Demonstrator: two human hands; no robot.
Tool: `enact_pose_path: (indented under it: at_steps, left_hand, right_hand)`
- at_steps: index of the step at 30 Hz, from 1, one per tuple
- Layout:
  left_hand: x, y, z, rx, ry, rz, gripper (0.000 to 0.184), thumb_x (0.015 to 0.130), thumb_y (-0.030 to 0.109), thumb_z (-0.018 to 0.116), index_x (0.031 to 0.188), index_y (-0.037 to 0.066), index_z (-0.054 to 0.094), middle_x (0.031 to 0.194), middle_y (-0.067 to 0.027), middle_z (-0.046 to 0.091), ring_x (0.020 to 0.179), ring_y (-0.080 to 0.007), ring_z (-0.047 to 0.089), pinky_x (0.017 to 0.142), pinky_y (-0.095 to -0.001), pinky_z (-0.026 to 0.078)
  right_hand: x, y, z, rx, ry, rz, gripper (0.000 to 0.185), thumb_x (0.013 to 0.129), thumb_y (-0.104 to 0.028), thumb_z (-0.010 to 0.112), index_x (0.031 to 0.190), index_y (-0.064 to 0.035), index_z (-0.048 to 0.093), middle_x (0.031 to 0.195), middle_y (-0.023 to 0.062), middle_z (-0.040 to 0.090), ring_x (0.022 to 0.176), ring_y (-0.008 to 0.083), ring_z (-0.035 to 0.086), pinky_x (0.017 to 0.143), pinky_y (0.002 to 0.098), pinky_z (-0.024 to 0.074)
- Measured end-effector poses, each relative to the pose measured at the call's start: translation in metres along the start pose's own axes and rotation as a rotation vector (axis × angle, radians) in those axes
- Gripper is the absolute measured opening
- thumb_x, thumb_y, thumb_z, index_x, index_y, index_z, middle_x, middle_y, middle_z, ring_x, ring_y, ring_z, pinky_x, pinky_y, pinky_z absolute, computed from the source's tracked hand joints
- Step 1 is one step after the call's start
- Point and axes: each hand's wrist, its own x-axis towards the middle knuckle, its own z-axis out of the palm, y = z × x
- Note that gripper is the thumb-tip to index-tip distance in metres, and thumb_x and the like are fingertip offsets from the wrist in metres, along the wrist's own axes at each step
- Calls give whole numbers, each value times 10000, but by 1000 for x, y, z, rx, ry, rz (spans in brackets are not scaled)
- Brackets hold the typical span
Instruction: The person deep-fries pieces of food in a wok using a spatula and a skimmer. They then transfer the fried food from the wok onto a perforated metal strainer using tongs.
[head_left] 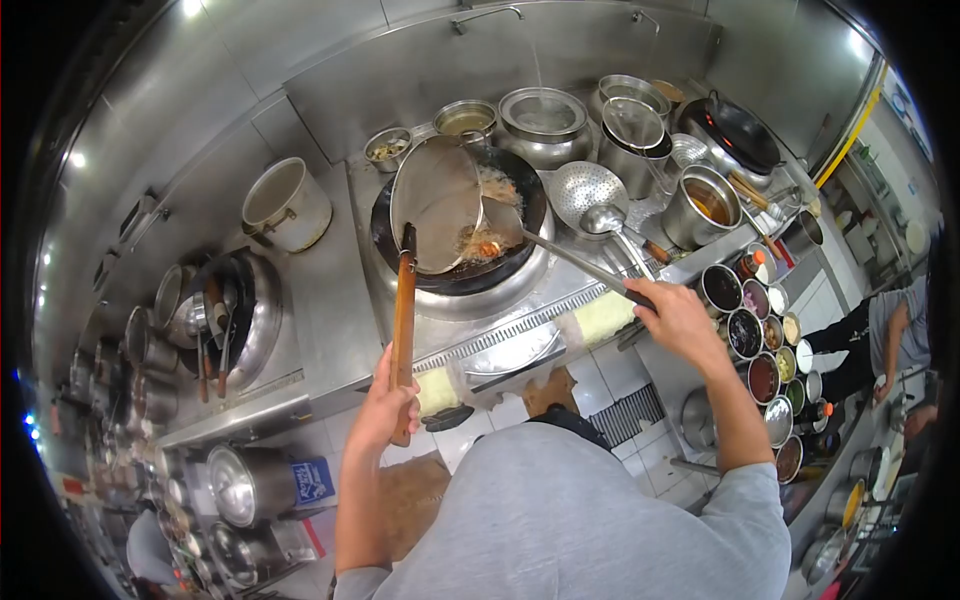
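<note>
Two hands busy in the head view! The left hand [383, 402] is wrapped around the wooden handle [403, 325] of a wide mesh strainer [432, 195], its mesh over the left half of the black wok [533, 193]. The right hand [680, 318] is clamped on a long-handled wok spatula [503, 222], its blade over the wok beside browned food [487, 249]; those long handles presumably spare the fingers the heat. Right of the wok, a perforated skimmer [577, 181] lies with a ladle [602, 219] on it, probably parked within quick reach.
</note>
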Motion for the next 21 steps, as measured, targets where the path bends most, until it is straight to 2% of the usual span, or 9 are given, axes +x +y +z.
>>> enact_pose_path:
  at_steps: [2,5,7,10,13,15,16,21]
  left_hand:
    - [-4,0,7,-24,-9,-26,851,900,4,496,1611,225,84,1006,-99,489,660,-152,530,495,-308,482]
    - [-6,-4,20,-41,4,-39,894,835,-26,425,1612,237,68,1016,-127,469,638,-157,513,466,-305,479]
    - [-7,-6,23,-13,9,-39,848,898,18,482,1608,198,54,1014,-90,470,664,-153,525,505,-311,490]
    - [-8,-7,27,6,-10,-34,849,899,17,476,1609,195,46,994,-85,470,661,-151,524,502,-310,487]
    - [-7,-6,35,51,-50,-34,862,897,15,472,1609,189,19,967,-79,472,647,-149,522,494,-307,486]
    - [-7,-9,37,20,-4,-25,908,816,-18,446,1608,225,75,960,-108,483,600,-152,523,448,-304,483]
    - [-8,-10,38,-10,2,-22,908,811,-17,447,1607,220,81,953,-107,490,600,-150,520,440,-298,477]
    - [0,-10,37,-68,26,34,904,811,-20,445,1606,218,86,951,-107,506,600,-150,514,430,-289,471]
  right_hand:
    - [1,1,37,-8,18,15,335,898,-145,658,1221,-58,636,989,216,707,959,412,663,850,485,511]
    - [9,0,71,49,30,80,331,912,-153,648,1228,-60,616,983,220,705,955,416,667,844,495,515]
    - [14,1,70,123,25,121,333,917,-160,644,1232,-58,607,995,218,706,962,415,669,850,495,517]
    - [33,19,55,292,-66,203,346,904,-170,639,1231,-64,604,1036,221,704,1005,422,660,896,474,512]
    - [62,35,88,251,-94,205,360,897,-186,645,1235,-74,597,1054,225,698,1026,422,653,908,475,505]
    - [71,26,101,255,-84,224,375,891,-201,651,1238,-76,584,1080,227,691,1052,421,643,919,476,497]
    - [77,37,120,276,-80,187,403,892,-214,665,1270,-107,574,1086,214,698,1037,407,659,918,450,506]
    - [75,44,114,388,-73,220,402,891,-203,649,1275,-101,593,1103,216,692,1057,415,637,925,466,493]
